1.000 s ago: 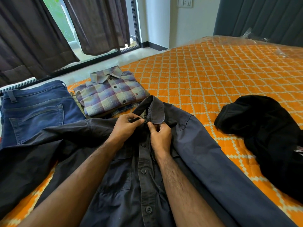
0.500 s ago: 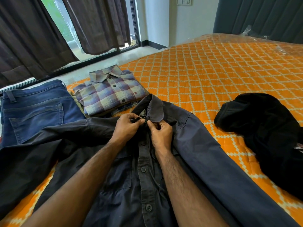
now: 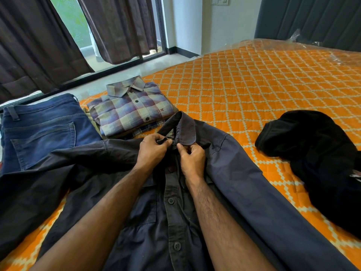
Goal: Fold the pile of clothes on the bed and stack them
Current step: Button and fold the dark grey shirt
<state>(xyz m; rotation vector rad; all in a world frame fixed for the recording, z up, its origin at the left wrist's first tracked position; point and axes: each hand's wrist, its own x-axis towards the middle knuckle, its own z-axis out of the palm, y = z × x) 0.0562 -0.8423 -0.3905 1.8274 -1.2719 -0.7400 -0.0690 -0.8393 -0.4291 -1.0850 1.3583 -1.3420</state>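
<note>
- Head view, looking down along two bare forearms onto a bed [image 3: 254, 79] with an orange diamond-patterned cover.
- Dark navy shirt [image 3: 168, 222] spread face-up across the near part of the bed, buttoned placket running up the middle, sleeves stretched out to either side, collar [image 3: 185, 130] at the far end.
- Left hand [image 3: 152, 151] at the collar's left side — fingers curled, pinching the placket edge just beside the top button.
- Right hand [image 3: 192, 159] touching the left one's working spot from the other side — fingers curled, pinching the opposite edge of the shirt front just under the collar.
- Folded plaid shirt [image 3: 130, 108] beyond the hands, collar up, topping a small stack of folded clothes near the bed's far-left edge.
- Blue jeans [image 3: 43, 128] lying flat just beside that stack, at far left, partly under the navy shirt's left sleeve.
- Black garment [image 3: 312, 153] in a loose heap at right, apart from the navy shirt's right sleeve.
- Dark curtains [image 3: 39, 40] and a glass door beyond the bed; padded dark headboard [image 3: 312, 18] at upper right.
</note>
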